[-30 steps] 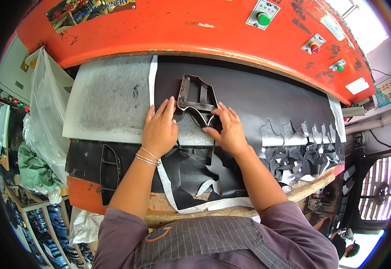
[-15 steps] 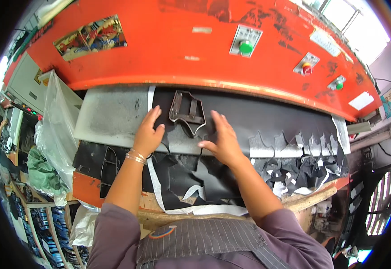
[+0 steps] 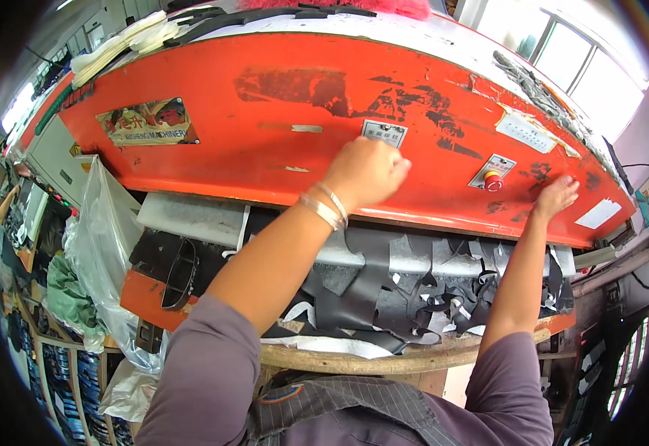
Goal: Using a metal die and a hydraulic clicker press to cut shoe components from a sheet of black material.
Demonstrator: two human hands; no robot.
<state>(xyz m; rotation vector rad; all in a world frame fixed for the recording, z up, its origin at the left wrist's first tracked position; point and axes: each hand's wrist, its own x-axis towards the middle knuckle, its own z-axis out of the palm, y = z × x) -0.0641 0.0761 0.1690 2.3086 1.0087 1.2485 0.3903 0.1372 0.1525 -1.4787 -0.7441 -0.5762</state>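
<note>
My left hand (image 3: 369,172) is raised against the red front of the machine, its fingers curled into a loose fist. It covers the spot where a green push button sits below a small label plate (image 3: 384,134). My right hand (image 3: 557,198) reaches to the panel's right side, over the other green button; its fingers are slightly bent and apart. Neither hand holds anything. Below my arms lies black sheet material (image 3: 339,308) with cut-out gaps. The metal cutting die seen earlier is hidden under the beam or behind my left arm.
Between my hands is a red stop button (image 3: 493,181). A second cutting die (image 3: 181,275) rests at the bed's left end. Black scraps (image 3: 443,301) pile up at the right. A wooden bar (image 3: 369,362) edges the front; clear plastic (image 3: 101,245) hangs left.
Both hands have left the cutting die on the black sheet and risen to the red panel. My left hand went up and right, my right hand far right. The view has tilted upward.
</note>
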